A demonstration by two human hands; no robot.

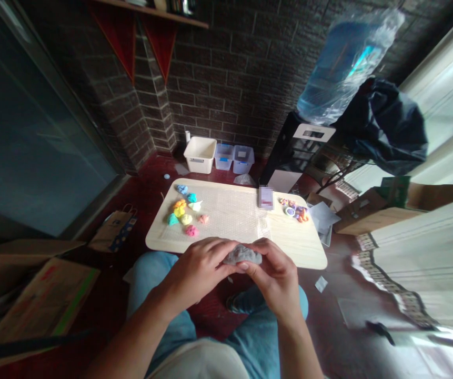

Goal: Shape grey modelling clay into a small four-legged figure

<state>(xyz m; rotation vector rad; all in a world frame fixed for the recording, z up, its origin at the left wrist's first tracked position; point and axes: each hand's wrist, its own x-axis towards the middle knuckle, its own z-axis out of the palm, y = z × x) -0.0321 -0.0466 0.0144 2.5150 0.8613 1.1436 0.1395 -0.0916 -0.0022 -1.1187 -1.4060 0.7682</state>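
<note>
The person's jean-clad legs (159,279) are nearest, with both hands raised above them. The left hand (204,260) and the right hand (275,271) meet around a grey lump (242,255) of soft, clay-like stuff, which sits between them by the near edge of the desk (297,247). Both hands are pinching it: the left grips its left end, the right its right end, with the right thumb pressed on its near side.

Beyond, a bubble-wrap sheet (230,210) covers much of the desk. On the left, well apart from the hands, lie small coloured lumps: pink (192,230) nearest, then peach (203,218), pale yellow (186,219) and green (172,219), with orange (179,204), white (195,206), turquoise (192,197) and blue (182,188) farther off. On the right, near the far edge, are a blurred rectangular item (266,199) and a multicoloured cluster (301,213).

Farther still, a white bin (200,158) and two bluish bins (223,157) stand on the floor, left of a water dispenser (285,163), before a dark brick wall (218,95).
</note>
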